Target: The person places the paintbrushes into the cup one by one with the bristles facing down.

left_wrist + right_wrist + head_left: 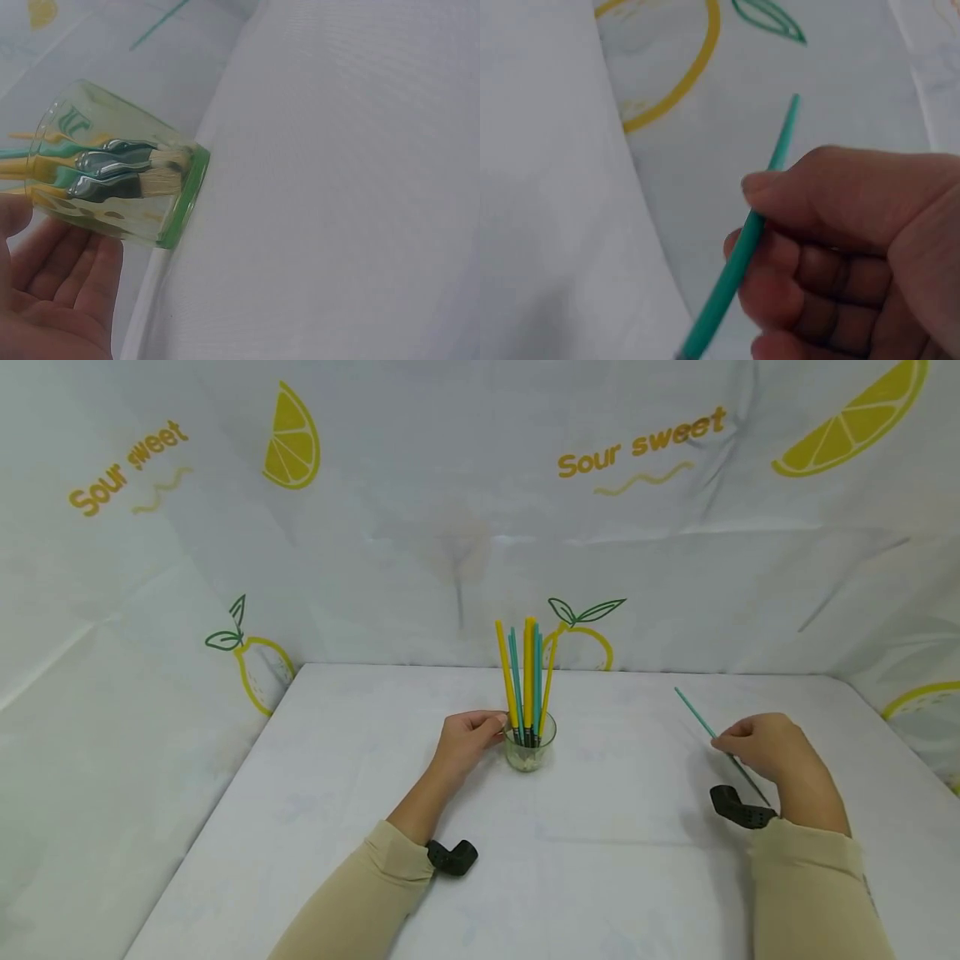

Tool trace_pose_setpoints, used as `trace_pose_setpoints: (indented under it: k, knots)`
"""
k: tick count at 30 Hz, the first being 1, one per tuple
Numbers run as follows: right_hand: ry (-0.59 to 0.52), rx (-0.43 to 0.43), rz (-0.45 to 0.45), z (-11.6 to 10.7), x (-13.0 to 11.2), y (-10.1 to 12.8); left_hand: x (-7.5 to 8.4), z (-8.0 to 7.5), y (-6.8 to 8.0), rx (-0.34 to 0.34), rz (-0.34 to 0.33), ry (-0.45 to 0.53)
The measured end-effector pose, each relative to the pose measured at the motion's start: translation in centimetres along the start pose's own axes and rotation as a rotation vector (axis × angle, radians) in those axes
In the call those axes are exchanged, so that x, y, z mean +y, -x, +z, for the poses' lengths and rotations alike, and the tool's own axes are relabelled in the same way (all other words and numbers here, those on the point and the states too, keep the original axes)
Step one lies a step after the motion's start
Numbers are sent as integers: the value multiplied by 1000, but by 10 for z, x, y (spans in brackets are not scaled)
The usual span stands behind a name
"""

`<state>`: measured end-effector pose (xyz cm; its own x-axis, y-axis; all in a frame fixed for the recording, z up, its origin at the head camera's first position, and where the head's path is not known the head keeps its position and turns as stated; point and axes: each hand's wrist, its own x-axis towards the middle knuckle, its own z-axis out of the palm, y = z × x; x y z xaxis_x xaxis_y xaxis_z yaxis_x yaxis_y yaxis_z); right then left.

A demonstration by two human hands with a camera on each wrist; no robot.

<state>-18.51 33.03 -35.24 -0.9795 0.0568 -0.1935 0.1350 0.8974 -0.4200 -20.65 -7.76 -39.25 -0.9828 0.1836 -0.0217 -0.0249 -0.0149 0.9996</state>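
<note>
A clear glass (527, 761) with a green base stands upright on the table, holding several paintbrushes (528, 677) with yellow and teal handles. Their bristles (166, 180) point down inside it. My left hand (463, 745) holds the glass at its left side, thumb by the rim and fingers along the wall. Over the right part of the table, my right hand (768, 750) pinches a thin teal paintbrush (727, 281) between thumb and fingers. This brush slants, its teal handle end pointing up and away; its dark end points down towards the wrist. Its bristles cannot be made out.
The white table (360, 718) ends at a back edge against a pale cloth backdrop (420, 468) printed with lemons and lettering. Dark wrist devices (452, 857) sit at both sleeve cuffs.
</note>
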Motion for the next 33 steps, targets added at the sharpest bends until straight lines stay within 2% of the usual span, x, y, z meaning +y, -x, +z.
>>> trace_pose_setpoints:
  k: [5, 11, 17, 20, 22, 25, 28, 33]
  knots:
    - [-102, 188, -158, 1, -55, 8, 1, 0, -1, -3, 1, 3]
    - [-315, 411, -293, 14, -109, 17, 1, 0, -1, -5, 1, 20]
    - [-622, 496, -454, 35, -155, 13, -1, 0, -1, -1, 2, 15]
    - [-731, 522, -475, 46, -175, 9, -1, 0, -1, -5, 0, 6]
    - [-744, 535, -466, 53, -184, 5, -1, 0, -1, -8, 1, 5]
    - [-690, 528, -426, 65, -190, -1, -1, 0, -1, -12, 10, 0]
    - [-617, 515, -401, 75, -190, -9, 0, 0, -2, -9, 13, -2]
    - [-560, 460, -369, 90, -186, -21, -1, -1, -2, -7, 12, -4]
